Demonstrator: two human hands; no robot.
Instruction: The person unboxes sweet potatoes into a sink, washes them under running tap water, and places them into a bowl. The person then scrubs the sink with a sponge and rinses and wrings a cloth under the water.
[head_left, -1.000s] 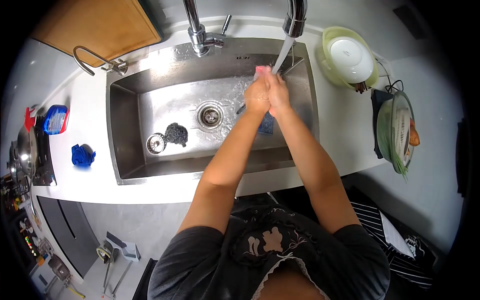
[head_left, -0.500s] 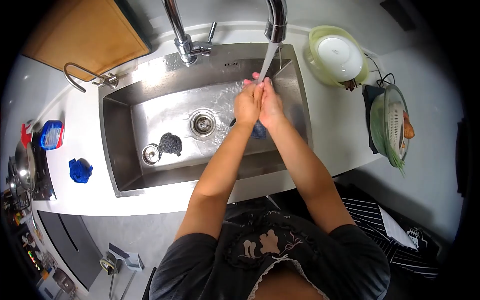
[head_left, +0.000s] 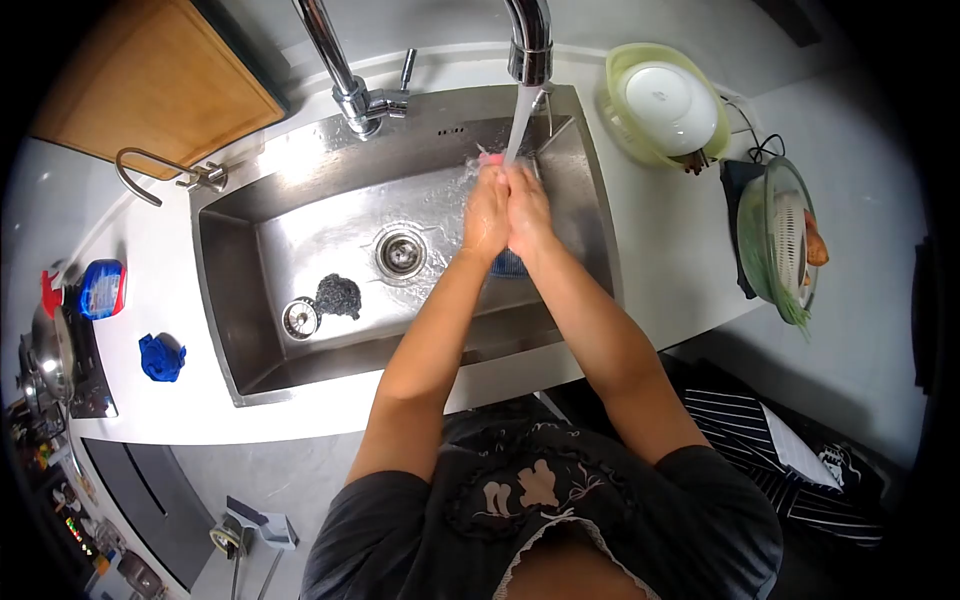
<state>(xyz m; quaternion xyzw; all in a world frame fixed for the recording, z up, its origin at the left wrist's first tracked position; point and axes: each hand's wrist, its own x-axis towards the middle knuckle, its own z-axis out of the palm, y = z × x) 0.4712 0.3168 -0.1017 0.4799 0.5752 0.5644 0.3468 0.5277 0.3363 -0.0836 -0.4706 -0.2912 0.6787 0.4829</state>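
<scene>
Water pours from the chrome faucet [head_left: 530, 50] onto my two hands, which touch each other over the right part of the steel sink [head_left: 325, 225]. My left hand [head_left: 487, 212] and my right hand [head_left: 526, 205] lie side by side, fingers pointing away from me and blurred by water and motion. Something pink [head_left: 490, 158] shows at the fingertips; whether it is held is unclear. Below my wrists lies a blue cloth-like item [head_left: 509, 264], partly hidden. A dark scrubber [head_left: 338, 296] and a strainer basket [head_left: 300, 318] sit left of the drain [head_left: 401, 252].
Right of the sink, a green basin [head_left: 640, 135] holds a white bowl [head_left: 668, 102], near a container of vegetables [head_left: 765, 240]. On the left counter are a blue bottle [head_left: 102, 289] and a blue cloth [head_left: 161, 357]. A cutting board [head_left: 150, 85] leans at the back left.
The view has shifted, so the sink appears lower and further left. My hands have kept moving against each other under the water, now side by side.
</scene>
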